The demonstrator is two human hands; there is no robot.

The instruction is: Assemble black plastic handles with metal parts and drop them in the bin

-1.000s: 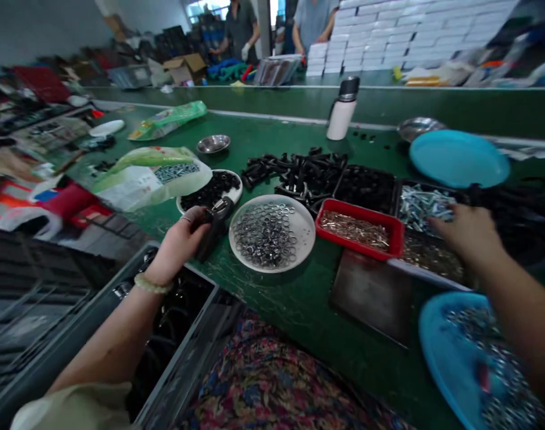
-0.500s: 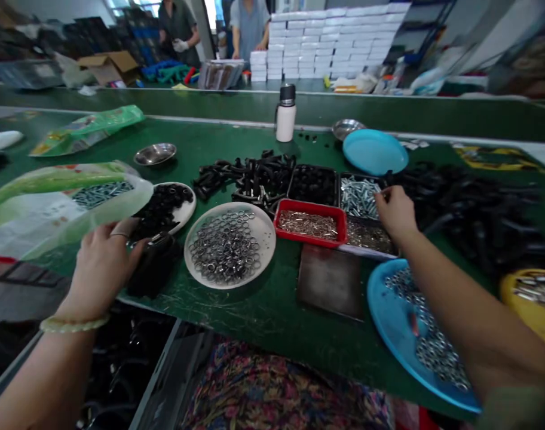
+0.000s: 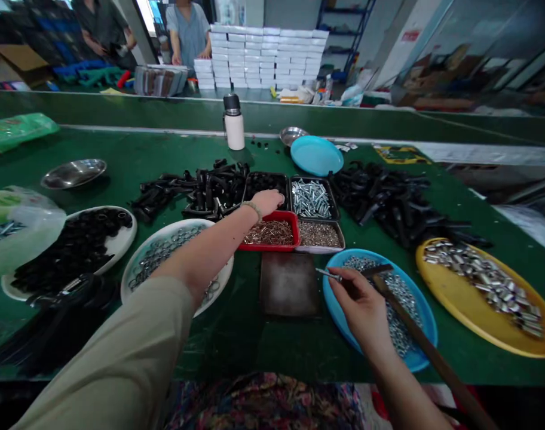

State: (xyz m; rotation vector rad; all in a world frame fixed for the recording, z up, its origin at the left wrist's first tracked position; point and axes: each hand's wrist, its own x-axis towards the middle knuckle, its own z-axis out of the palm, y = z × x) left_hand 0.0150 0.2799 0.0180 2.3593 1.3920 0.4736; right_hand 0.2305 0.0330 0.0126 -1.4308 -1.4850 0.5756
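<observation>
My right hand [image 3: 364,304] is closed, pinching a silver screw [image 3: 328,275] between thumb and fingers above the left rim of the blue plate [image 3: 427,352] of small metal nuts. A hammer [image 3: 411,322] with a wooden handle lies across that plate, its head close behind my fingers; whether they touch it I cannot tell. My left hand [image 3: 268,203] reaches down, fingers bent together, into the black tray of small black parts [image 3: 266,181]. Its fingertips are partly hidden. Beneath the wrist is a red tray of copper-coloured pins [image 3: 272,233]. A dark metal block [image 3: 290,283] lies between my arms.
Screws fill a black tray [image 3: 311,199]; tiny parts lie in another tray [image 3: 320,234]. Metal rings sit on a white plate [image 3: 129,275] under my left forearm. Metal sleeves lie on a yellow plate [image 3: 461,307]. Black handle-like parts [image 3: 389,200], a bottle [image 3: 234,128] and two people are farther back.
My left hand left the black bundle by the white plate and moved right to the black-parts tray. My right hand came back from the screw tray with a screw. The view turned right.
</observation>
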